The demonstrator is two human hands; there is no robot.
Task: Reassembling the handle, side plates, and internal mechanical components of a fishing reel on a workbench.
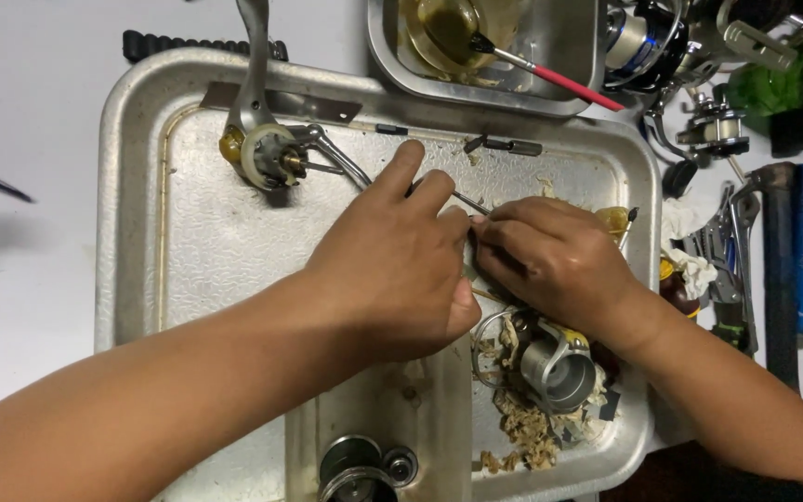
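Nearest to me, both forearms reach over the dented metal tray, and my left hand and right hand meet knuckle to knuckle at its middle. Fingers of both hands are pinched around a thin metal rod, which lies just beyond the fingertips and points toward the reel body at the tray's far left; whatever small part sits between the fingertips is hidden. I judge that steadiness matters most: I keep both wrists low over the tray, hold the rod lightly, and work above the pan so anything dropped lands near the silver spool and the greasy debris.
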